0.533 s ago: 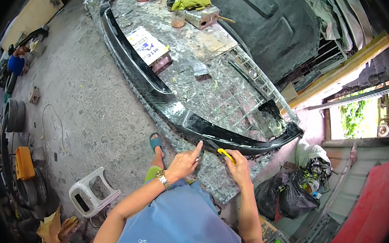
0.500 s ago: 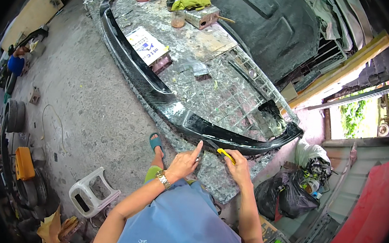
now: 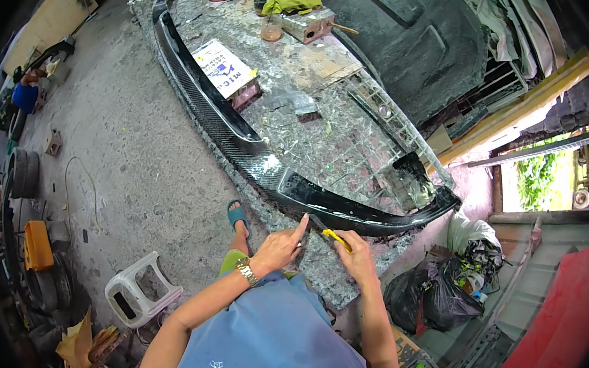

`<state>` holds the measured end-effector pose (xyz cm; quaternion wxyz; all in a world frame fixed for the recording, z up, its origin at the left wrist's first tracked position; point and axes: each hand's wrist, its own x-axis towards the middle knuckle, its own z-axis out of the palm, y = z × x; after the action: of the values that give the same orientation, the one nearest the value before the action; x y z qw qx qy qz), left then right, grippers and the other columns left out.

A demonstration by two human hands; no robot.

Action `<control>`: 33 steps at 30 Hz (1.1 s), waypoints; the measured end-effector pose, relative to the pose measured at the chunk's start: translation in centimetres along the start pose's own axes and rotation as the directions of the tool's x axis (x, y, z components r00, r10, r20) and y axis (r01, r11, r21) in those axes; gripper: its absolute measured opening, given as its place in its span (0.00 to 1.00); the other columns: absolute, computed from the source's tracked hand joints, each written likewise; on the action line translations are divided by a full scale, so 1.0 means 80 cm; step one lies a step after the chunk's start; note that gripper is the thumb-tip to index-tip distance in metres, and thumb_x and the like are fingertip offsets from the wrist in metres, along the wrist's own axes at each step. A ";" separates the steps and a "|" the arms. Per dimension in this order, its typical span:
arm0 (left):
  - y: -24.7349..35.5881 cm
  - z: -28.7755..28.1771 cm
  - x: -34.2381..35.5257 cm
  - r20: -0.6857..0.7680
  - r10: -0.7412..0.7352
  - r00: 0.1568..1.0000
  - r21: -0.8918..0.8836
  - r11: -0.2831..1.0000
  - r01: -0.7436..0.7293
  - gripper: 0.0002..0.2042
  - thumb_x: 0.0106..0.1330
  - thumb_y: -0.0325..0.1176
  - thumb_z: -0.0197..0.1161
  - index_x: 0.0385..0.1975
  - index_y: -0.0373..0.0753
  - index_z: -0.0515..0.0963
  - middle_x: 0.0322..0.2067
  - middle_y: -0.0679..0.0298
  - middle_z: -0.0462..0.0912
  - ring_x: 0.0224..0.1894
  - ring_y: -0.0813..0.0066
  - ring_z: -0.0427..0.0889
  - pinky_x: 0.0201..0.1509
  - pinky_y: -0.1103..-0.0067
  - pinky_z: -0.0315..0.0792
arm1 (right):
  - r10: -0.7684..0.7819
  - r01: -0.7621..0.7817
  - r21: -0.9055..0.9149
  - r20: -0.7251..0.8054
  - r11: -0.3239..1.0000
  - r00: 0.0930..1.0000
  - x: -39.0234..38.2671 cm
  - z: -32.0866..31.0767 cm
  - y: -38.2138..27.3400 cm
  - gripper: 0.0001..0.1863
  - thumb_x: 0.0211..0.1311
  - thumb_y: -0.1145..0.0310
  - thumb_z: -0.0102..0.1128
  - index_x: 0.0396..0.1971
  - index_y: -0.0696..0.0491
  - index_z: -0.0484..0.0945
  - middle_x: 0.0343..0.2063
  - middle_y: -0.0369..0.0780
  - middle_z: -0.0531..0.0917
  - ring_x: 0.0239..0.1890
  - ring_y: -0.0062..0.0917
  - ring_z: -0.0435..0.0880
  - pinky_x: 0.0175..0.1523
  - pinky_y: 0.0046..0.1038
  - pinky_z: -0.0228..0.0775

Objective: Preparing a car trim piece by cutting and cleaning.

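Observation:
A long, curved black carbon-fibre bumper lip [image 3: 262, 168] runs along the near edge of the table. My left hand [image 3: 279, 247] has its index finger stretched out, the tip at the lip's lower edge; the other fingers curl loosely with nothing visible in them. In my right hand [image 3: 357, 257] is a yellow utility knife [image 3: 336, 239], gripped by its handle. Its blade points up and left toward the lip's lower edge, close beside my left fingertip. Whether the blade touches the lip, I cannot tell.
The littered worktable [image 3: 305, 66] bears a white-lidded can [image 3: 223, 69], a metal box [image 3: 308, 26] and a cup [image 3: 271, 29]. A white plastic stool [image 3: 141, 290] stands at lower left. Black rubbish bags [image 3: 432, 294] lie at right. Another person [image 3: 25, 94] is far left.
My right hand has shifted slightly left and down, bringing the knife's blade closer to my left fingertip. My left hand has barely moved.

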<state>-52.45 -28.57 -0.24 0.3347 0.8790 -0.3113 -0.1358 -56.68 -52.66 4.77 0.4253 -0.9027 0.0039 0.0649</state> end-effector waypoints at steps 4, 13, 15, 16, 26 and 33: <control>-0.007 -0.005 -0.018 0.057 -0.019 0.998 0.007 1.000 0.018 0.44 0.63 0.31 0.65 0.75 0.30 0.46 0.30 0.51 0.82 0.32 0.51 0.82 0.39 0.63 0.77 | 0.003 -0.003 0.003 0.032 1.000 0.999 -0.001 0.012 -0.003 0.14 0.65 0.71 0.63 0.50 0.54 0.81 0.42 0.44 0.83 0.46 0.42 0.84 0.50 0.36 0.75; -0.035 -0.016 -0.061 -0.047 -0.221 0.974 -0.162 0.964 0.211 0.14 0.66 0.35 0.66 0.48 0.37 0.78 0.30 0.52 0.84 0.34 0.54 0.85 0.37 0.65 0.76 | 0.040 -0.045 0.034 0.126 0.998 0.991 -0.013 0.038 0.008 0.14 0.66 0.68 0.64 0.49 0.55 0.81 0.44 0.45 0.84 0.48 0.42 0.84 0.54 0.35 0.75; 0.009 -0.042 -0.041 -0.088 -0.452 0.887 -0.470 0.805 0.363 0.10 0.68 0.37 0.67 0.36 0.36 0.78 0.27 0.56 0.83 0.32 0.67 0.84 0.36 0.70 0.74 | 0.050 -0.065 0.102 0.141 0.993 0.989 -0.017 0.037 0.010 0.15 0.65 0.67 0.64 0.49 0.56 0.81 0.45 0.46 0.85 0.49 0.41 0.84 0.54 0.34 0.74; 0.004 -0.036 -0.038 -0.103 -0.461 0.882 -0.461 0.807 0.369 0.10 0.68 0.37 0.67 0.36 0.36 0.78 0.27 0.56 0.83 0.32 0.67 0.84 0.36 0.70 0.74 | 0.063 -0.089 0.156 0.164 0.984 0.984 -0.017 0.036 0.005 0.15 0.65 0.67 0.65 0.49 0.58 0.81 0.45 0.46 0.85 0.49 0.40 0.84 0.55 0.33 0.74; -0.065 -0.012 -0.054 0.040 -0.544 0.838 -0.814 0.468 0.343 0.13 0.73 0.37 0.64 0.28 0.36 0.76 0.19 0.71 0.75 0.24 0.86 0.71 0.28 0.81 0.66 | -0.031 0.029 -0.025 -0.104 0.999 0.994 0.002 -0.011 -0.017 0.13 0.63 0.70 0.65 0.47 0.57 0.81 0.41 0.46 0.84 0.44 0.43 0.84 0.49 0.35 0.75; -0.032 -0.011 -0.046 -0.107 -0.348 0.931 -0.487 0.835 0.257 0.15 0.71 0.39 0.62 0.53 0.40 0.78 0.22 0.48 0.81 0.25 0.52 0.83 0.30 0.60 0.73 | 0.002 -0.010 -0.145 -0.051 0.989 0.999 0.019 -0.024 -0.024 0.13 0.64 0.69 0.66 0.48 0.54 0.82 0.40 0.43 0.84 0.41 0.39 0.85 0.46 0.34 0.76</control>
<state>-53.69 -24.33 -1.21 0.5377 0.8200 -0.0926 -0.1728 -54.84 -52.84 7.28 0.3582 -0.9326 0.0127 0.0434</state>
